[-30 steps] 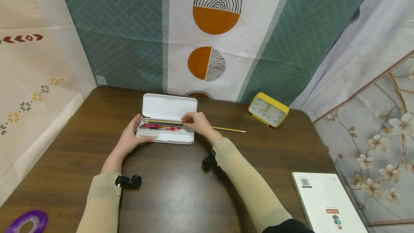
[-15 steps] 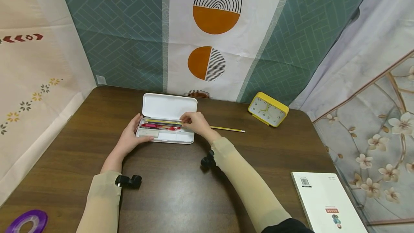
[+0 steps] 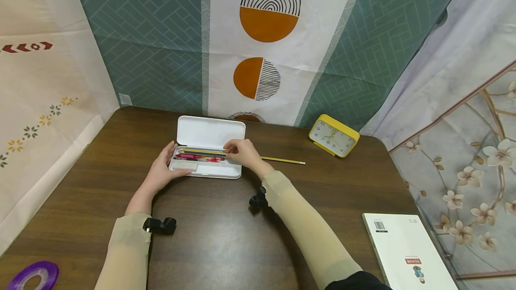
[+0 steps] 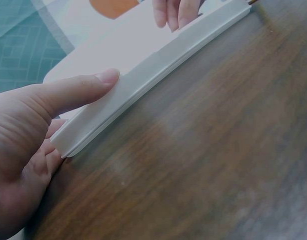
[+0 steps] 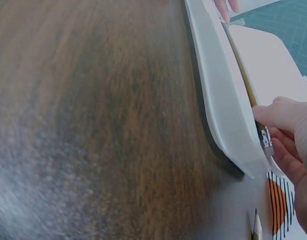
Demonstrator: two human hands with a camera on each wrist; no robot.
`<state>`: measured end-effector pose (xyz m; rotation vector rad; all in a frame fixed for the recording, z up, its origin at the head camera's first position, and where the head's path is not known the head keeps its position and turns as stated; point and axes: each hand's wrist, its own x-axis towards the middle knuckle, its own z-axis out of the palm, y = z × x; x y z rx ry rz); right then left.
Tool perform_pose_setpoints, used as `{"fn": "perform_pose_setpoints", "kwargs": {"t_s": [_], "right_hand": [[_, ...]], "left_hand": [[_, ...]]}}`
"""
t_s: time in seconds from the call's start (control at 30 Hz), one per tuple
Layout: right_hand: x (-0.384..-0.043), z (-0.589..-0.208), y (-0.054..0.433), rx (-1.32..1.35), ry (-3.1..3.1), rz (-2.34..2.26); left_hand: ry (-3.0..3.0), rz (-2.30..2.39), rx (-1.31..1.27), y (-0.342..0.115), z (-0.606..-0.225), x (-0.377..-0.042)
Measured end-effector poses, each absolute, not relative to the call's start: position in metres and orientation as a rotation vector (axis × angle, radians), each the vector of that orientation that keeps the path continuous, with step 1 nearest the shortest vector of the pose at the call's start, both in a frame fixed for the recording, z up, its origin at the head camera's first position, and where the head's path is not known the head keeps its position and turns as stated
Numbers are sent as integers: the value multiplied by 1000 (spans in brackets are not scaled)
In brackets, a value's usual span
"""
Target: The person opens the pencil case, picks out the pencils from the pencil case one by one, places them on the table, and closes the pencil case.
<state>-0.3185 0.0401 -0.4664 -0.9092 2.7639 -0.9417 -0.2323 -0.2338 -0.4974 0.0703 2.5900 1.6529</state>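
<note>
A white pencil case [image 3: 219, 171] lies on the table with its lid [image 3: 211, 131] raised. My left hand [image 3: 161, 170] grips its left end; in the left wrist view the thumb [image 4: 86, 90] presses on the front rim. Inside are several pencils and red pens [image 3: 199, 158], and a whitish block [image 3: 186, 165], perhaps an eraser. My right hand [image 3: 245, 153] is over the right part of the case. In the right wrist view it pinches a yellow pencil [image 5: 247, 87] near its eraser end, low in the case. Another yellow pencil [image 3: 285, 161] lies on the table to the right.
A yellow clock [image 3: 334, 136] stands at the back right of the brown table [image 3: 209, 236]. A white book [image 3: 409, 249] lies at the front right. A purple ring-shaped roll [image 3: 48, 272] sits at the front left corner. Fabric hangs behind the table.
My right hand has shifted very slightly to the left over the case, mostly between the first two frames. The left hand and the case have stayed in place.
</note>
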Motion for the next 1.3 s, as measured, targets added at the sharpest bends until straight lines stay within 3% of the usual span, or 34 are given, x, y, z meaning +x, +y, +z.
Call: {"fn": "perform_pose_setpoints", "kwargs": {"t_s": [0.73, 1.3], "right_hand": [[-315, -456, 55, -978, 2825, -1036], [-313, -435, 97, -1103, 2969, -1222]], "left_hand": [[2574, 1661, 72, -231, -498, -233], [2578, 1675, 86, -234, -499, -234]]}}
